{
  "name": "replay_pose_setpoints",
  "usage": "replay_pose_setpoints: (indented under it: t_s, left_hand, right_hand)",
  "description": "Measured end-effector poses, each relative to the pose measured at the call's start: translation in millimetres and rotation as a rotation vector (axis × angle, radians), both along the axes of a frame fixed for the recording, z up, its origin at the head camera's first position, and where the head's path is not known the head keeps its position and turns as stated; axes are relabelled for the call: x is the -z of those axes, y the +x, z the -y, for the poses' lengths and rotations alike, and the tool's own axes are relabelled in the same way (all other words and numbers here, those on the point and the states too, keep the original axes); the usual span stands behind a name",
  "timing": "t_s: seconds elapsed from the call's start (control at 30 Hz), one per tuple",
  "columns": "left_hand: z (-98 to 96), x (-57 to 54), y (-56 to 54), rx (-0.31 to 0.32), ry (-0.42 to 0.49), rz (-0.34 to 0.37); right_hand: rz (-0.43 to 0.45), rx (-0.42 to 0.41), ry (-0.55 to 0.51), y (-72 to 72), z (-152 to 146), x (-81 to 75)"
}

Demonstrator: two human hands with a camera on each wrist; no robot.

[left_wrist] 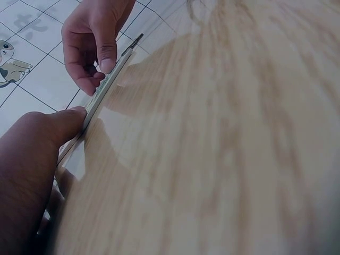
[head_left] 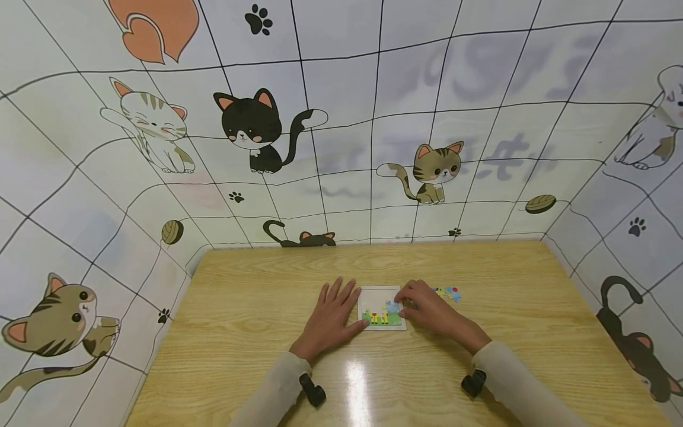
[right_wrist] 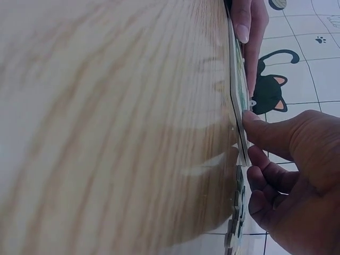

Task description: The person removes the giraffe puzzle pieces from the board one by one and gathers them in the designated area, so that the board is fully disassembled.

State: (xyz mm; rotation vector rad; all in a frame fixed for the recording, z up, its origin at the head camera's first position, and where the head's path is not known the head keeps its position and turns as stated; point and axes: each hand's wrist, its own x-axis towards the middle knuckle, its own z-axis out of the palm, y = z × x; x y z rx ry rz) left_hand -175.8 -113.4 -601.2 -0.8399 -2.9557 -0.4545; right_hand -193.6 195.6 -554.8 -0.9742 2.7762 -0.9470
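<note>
Head view: flat puzzle board (head_left: 376,298), green strip (head_left: 393,320) nearside, long axis unclear

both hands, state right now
Left hand: open, fingers spread, at the left edge of the puzzle tray.
Right hand: fingers bent at its right side; whether they pinch anything cannot be told.

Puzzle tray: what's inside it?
Jigsaw pieces in green and light blue show along the bottom and lower right of the puzzle tray; its upper left is bare. Whatever the right hand and left hand cover can't be seen.
</note>
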Motion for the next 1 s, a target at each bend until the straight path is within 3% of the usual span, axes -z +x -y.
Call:
replay_pose_setpoints:
  t_s: [0.2,0.6,1.0]
  left_hand:
    - [0.1,0.7,0.0,-0.003,-0.001,-0.004]
    - [-0.9,-1.3,1.3,-0.004,0.013,0.004]
    - [0.1,-2.1,1.8,0.007,0.033,0.002]
  right_hand:
    - [-0.062,-0.02,-0.051,0.2,-0.5,3.0]
    - [0.079,0.072,-0.093,1.1,5.1,-1.1]
    - [0.039,0.138,-0.219,5.5,-5.3,-0.2]
